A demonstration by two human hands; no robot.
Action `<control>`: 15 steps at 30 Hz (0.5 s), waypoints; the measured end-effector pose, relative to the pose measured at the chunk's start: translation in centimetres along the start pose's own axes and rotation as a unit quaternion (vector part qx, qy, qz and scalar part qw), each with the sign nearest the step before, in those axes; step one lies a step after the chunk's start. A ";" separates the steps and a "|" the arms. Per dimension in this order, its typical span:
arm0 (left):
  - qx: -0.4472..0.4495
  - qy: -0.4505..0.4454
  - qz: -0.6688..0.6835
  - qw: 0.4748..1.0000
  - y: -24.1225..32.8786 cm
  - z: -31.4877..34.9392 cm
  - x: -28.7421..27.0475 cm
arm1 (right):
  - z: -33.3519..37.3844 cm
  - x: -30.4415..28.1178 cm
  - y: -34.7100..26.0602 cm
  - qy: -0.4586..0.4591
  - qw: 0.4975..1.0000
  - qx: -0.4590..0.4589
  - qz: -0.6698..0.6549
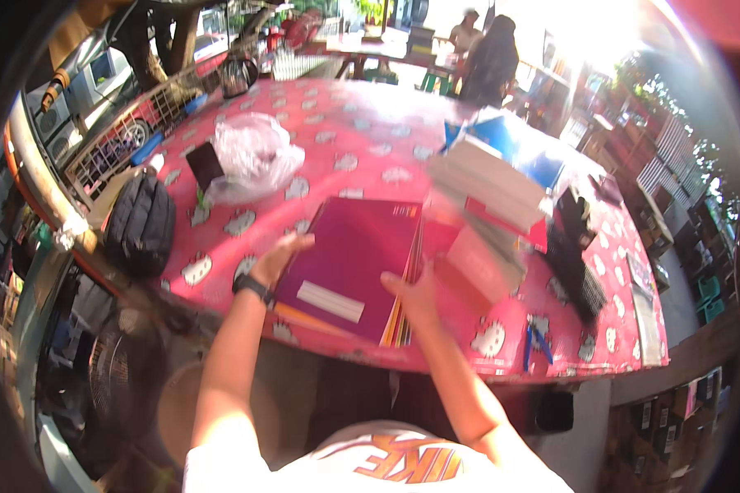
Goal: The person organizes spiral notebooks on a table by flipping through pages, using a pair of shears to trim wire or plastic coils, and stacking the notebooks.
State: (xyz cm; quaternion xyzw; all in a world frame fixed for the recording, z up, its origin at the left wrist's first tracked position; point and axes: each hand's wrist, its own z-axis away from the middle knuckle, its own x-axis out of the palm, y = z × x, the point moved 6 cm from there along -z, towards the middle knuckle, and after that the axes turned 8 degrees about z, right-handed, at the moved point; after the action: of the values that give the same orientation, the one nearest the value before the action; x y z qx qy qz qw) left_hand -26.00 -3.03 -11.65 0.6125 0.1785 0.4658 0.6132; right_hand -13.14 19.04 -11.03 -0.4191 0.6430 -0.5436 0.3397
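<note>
A stack of notebooks with a purple cover [349,263] on top lies near the front of the table, and its lower edges show orange and other colours. My left hand [281,261], with a dark band on the wrist, grips the stack's left side. On the opposite side my right hand [413,294] presses against the edges, its thumb on the cover. The fingers under or behind the stack are partly hidden. To the right of the stack sits a pale pink box-like item [478,264], close to a pile of books [501,177] with blue covers on top.
The table wears a pink patterned cloth [345,162]. A black bag [141,223], a clear plastic bag [255,156] and a dark phone-like slab [204,164] lie to the left. At right are a black cloth-like item [574,263] and a blue-handled tool [538,345]. Two people [489,62] are beyond.
</note>
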 end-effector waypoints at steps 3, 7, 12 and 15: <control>-0.033 -0.067 0.089 0.993 -1.2 1.4 -0.5 | 1.0 0.7 -2.9 0.040 0.976 -0.101 0.186; -0.045 -0.024 0.153 0.987 0.9 2.8 -0.2 | -0.4 1.7 -6.2 -0.061 0.985 -0.149 0.063; 0.214 0.015 0.008 0.977 4.3 4.5 -0.1 | -2.9 0.8 -6.7 -0.163 0.984 -0.045 -0.049; 0.216 0.037 -0.055 0.974 2.7 4.6 -0.5 | -3.4 0.6 -5.1 -0.139 0.989 -0.036 -0.023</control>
State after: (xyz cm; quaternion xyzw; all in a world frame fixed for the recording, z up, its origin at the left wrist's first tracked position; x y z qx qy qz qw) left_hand -23.54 -6.61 -8.48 0.7020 0.3305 0.4044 0.4842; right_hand -15.56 19.57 -5.42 -0.5170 0.5988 -0.4645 0.3979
